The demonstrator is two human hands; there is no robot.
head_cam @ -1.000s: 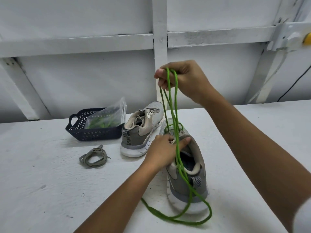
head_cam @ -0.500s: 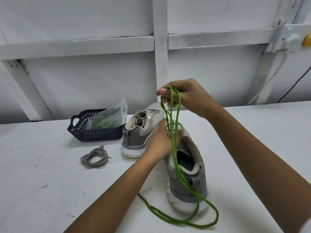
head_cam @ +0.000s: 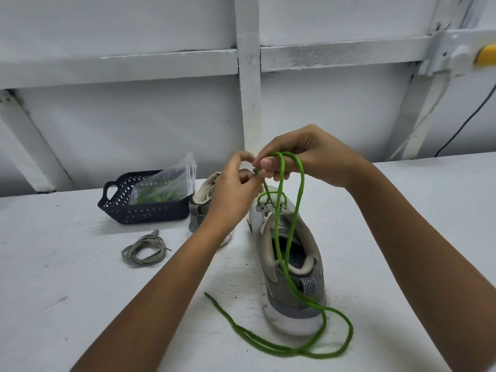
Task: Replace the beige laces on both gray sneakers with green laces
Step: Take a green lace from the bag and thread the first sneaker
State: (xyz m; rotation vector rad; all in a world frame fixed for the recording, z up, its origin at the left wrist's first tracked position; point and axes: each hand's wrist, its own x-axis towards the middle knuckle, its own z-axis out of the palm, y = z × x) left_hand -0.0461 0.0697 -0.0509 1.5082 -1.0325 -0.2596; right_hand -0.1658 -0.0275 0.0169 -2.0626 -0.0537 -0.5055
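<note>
My right hand [head_cam: 308,157] is raised above the nearer sneaker [head_cam: 292,320], fingers curled, with 2 strands of the green lace [head_cam: 268,345] hooked over my forefinger and held under my thumb. My left hand [head_cam: 236,189] is right beside it, thumb and forefinger pinched on a short green tip of that lace, almost touching my right thumb.

The lace passes through the 2 front eyelets of the nearer sneaker in a small arc over the toe. From my right hand the strands drop across the shoe's opening, go over the heel and loop on the white table [head_cam: 80,291], with 1 free end lying near my left forearm.

My left hand and wrist cover most of the second sneaker [head_cam: 198,208], which stands behind and to the left; only its heel and collar show. Beside it sits a dark basket [head_cam: 145,210] holding a clear plastic bag [head_cam: 171,181] with something green in it. In front of the basket a beige lace [head_cam: 145,251] lies coiled on the table.
</note>
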